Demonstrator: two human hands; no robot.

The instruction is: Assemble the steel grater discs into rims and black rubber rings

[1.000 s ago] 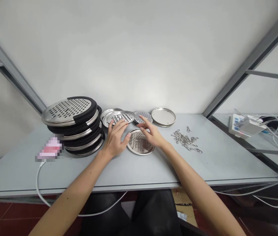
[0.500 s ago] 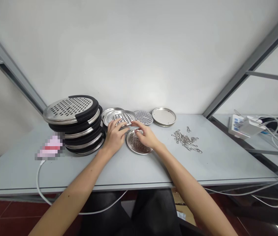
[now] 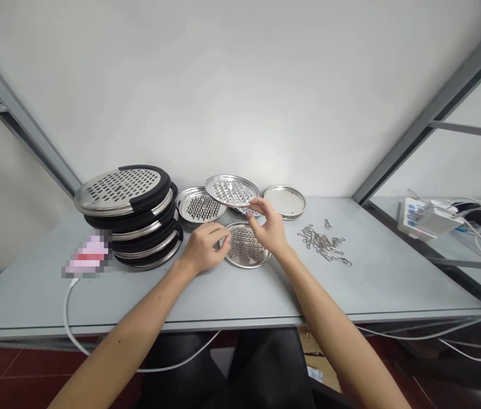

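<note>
My right hand (image 3: 268, 230) pinches the near right edge of a round metal grater disc (image 3: 232, 190), which is raised and tilted above the discs at the back. Below it lies a second round grater disc (image 3: 246, 247) on the table. At that lower disc's left rim is my left hand (image 3: 206, 247), with fingers curled in; whether it grips the rim or anything else, I cannot make out. Several rimmed metal discs with a grater disc (image 3: 201, 207) on top are stacked behind my left hand. The raised disc partly covers a perforated disc (image 3: 244, 211).
A tall stack of black-edged round graters (image 3: 127, 227) stands on the left. Plain round metal lids (image 3: 285, 201) lie at the back right. Small metal clips (image 3: 323, 244) are heaped on the right of the table (image 3: 376, 272). A power strip (image 3: 414, 218) and cables sit beyond the frame.
The top grater disc has been lifted off the back left stack and moved right in my right hand. My left hand has let go of it and drawn back toward me, fingers curling.
</note>
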